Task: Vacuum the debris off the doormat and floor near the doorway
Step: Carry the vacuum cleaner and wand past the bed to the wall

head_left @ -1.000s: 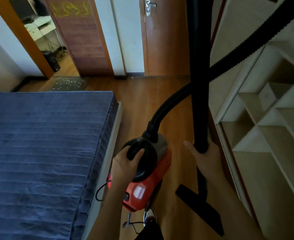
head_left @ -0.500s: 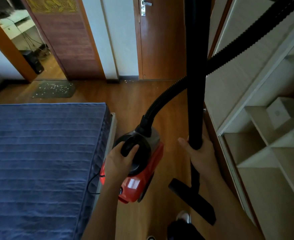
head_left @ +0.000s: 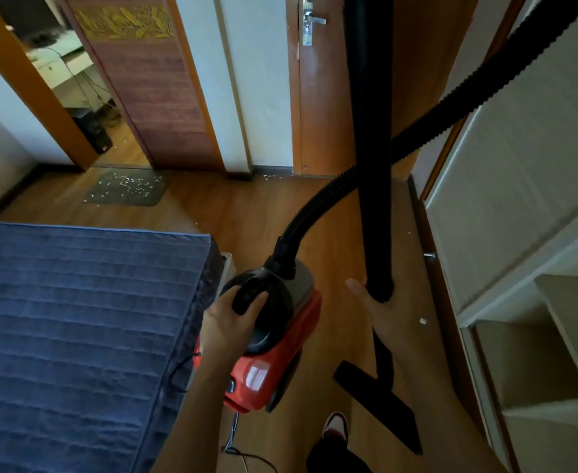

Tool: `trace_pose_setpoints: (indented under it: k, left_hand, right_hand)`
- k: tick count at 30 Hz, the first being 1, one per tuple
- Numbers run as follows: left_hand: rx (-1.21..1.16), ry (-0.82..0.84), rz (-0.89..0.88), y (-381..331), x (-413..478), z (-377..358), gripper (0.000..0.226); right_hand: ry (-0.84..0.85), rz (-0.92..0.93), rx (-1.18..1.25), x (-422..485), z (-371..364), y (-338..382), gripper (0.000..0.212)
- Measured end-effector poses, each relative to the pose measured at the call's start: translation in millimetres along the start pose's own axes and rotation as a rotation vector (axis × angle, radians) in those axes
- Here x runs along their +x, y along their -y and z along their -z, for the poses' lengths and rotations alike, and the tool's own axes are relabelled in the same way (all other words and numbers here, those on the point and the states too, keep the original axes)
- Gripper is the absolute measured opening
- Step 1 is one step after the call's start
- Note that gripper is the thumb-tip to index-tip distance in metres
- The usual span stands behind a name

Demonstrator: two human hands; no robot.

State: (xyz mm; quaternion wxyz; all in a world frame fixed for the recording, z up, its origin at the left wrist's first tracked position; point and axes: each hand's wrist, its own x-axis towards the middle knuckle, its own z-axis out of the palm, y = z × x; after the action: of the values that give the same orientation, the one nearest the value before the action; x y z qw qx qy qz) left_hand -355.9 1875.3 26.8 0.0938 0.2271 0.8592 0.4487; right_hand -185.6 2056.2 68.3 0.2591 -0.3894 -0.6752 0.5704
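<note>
A dark doormat (head_left: 127, 189) strewn with white crumbs lies on the wooden floor (head_left: 243, 216) before the open doorway at upper left. More crumbs dot the floor by the far wall. My left hand (head_left: 229, 322) grips the black handle of a red canister vacuum (head_left: 274, 339), carried above the floor. My right hand (head_left: 383, 312) holds the black wand (head_left: 371, 148) upright; its flat floor nozzle (head_left: 379, 404) hangs low at bottom right. A ribbed black hose (head_left: 427, 124) runs from the canister up to the top right.
A bed with a blue quilted cover (head_left: 76, 336) fills the left. White open shelving (head_left: 536, 302) lines the right, leaving a narrow floor strip between. A closed wooden door (head_left: 318, 97) stands ahead. The vacuum's cord (head_left: 236, 445) trails below, beside my shoe (head_left: 337, 426).
I have stepped forward along the bed; the doormat and doorway are closer and lower in view. Both hands keep their holds on the vacuum and wand.
</note>
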Motion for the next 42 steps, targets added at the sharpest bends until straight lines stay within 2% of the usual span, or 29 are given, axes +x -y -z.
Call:
trace_pose_setpoints:
  k: [6, 11, 16, 20, 25, 29, 33, 38, 42]
  left_hand:
    - [0.025, -0.065, 0.038, -33.7, 85.7, -48.1, 0.023]
    - [0.021, -0.143, 0.07, -47.7, 128.9, -66.3, 0.02]
    - [0.046, -0.176, 0.106, -56.5, 172.9, -80.2, 0.016]
    - [0.039, -0.18, 0.116, -49.4, 220.7, -90.9, 0.023]
    - [0.024, -0.156, 0.1, -43.8, 298.3, -103.7, 0.023]
    - [0.032, -0.115, 0.087, -40.6, 377.6, -109.0, 0.018]
    - [0.034, -0.092, 0.041, -35.9, 457.2, -107.9, 0.018]
    - [0.031, -0.088, 0.006, -28.9, 531.6, -98.0, 0.021]
    - [0.034, -0.125, 0.059, -21.1, 585.1, -89.1, 0.026]
  right_hand:
    - [0.028, 0.048, -0.006, 110.4, 19.1, 23.6, 0.047]
    - [0.055, 0.095, -0.078, 175.6, 19.1, 26.9, 0.036]
    - [0.087, 0.071, -0.108, 233.3, 10.6, 28.2, 0.045]
    - [0.098, 0.04, -0.111, 279.2, -4.5, 26.8, 0.048]
    - [0.066, -0.002, -0.107, 356.9, -35.3, 21.0, 0.051]
    - [0.08, 0.009, -0.1, 427.7, -75.1, 39.9, 0.044]
    - [0.099, 0.046, -0.08, 500.6, -122.0, 62.6, 0.029]
    - [0.151, 0.1, -0.079, 563.7, -169.7, 81.4, 0.033]
    - [0.188, 0.124, -0.091, 608.6, -198.7, 100.4, 0.042]
